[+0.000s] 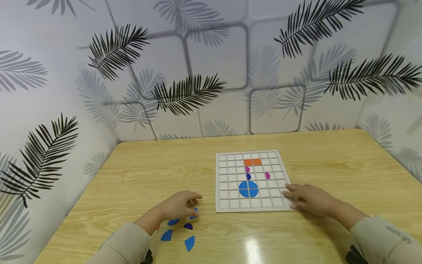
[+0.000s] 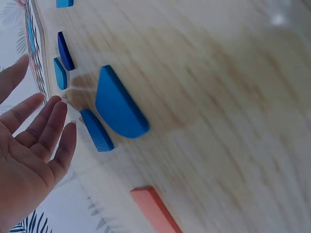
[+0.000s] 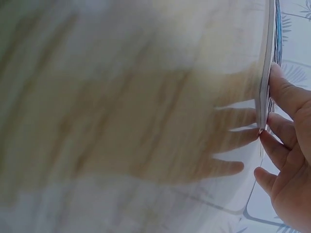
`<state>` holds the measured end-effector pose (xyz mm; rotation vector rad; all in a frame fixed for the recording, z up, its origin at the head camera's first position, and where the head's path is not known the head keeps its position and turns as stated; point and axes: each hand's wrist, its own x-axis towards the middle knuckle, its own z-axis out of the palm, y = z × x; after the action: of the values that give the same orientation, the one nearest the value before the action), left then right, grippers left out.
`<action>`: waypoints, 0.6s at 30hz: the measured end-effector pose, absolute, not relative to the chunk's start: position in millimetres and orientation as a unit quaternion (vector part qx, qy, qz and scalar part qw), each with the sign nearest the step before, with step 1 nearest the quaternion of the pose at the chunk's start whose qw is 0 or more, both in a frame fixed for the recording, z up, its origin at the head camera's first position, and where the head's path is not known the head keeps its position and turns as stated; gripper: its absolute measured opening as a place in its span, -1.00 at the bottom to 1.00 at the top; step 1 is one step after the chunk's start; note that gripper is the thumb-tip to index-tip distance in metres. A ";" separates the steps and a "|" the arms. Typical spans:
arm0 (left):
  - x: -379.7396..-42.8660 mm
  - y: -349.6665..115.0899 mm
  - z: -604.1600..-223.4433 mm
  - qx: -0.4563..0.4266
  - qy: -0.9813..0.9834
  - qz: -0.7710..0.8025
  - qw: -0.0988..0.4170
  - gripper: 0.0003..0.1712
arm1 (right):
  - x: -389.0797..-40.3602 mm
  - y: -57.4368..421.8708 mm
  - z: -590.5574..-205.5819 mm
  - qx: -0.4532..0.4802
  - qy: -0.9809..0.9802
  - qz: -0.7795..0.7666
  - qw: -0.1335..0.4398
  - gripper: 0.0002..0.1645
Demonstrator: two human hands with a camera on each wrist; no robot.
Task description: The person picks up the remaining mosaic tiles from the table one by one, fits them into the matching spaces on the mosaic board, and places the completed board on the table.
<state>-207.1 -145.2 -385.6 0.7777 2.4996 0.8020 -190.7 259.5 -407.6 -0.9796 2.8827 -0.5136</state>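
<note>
My left hand hovers over loose pieces left of the board, fingers relaxed and holding nothing. Under and around it lie several blue quarter-circle pieces, a dark blue half-circle and an orange piece, mostly hidden by the arm in the head view. My right hand rests at the right edge of a white grid board, fingertips touching its rim. On the board, blue quarters form a circle. Above it sit a dark blue half-circle, pink half-circles and two orange squares.
The board lies flat on a light wood table. Behind the table stands a wall with a leaf pattern. Light glares off the table's front part, below the board.
</note>
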 end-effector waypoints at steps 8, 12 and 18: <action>-202.0 -143.4 -387.0 0.248 0.909 0.281 0.184 -0.56 | -186.6 258.0 -405.4 -0.303 0.935 -0.180 0.031 -0.47; -200.4 -144.4 -391.4 0.235 0.914 0.278 0.177 -0.64 | -184.0 257.6 -405.9 -0.293 0.938 -0.181 0.029 -0.46; -198.5 -144.5 -396.7 0.230 0.921 0.275 0.153 -0.74 | -182.0 259.0 -409.6 -0.289 0.941 -0.175 0.014 -0.44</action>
<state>-198.5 -144.5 -396.7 0.6602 2.6407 0.7888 -182.0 259.0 -409.6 -0.9015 2.9299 -0.5464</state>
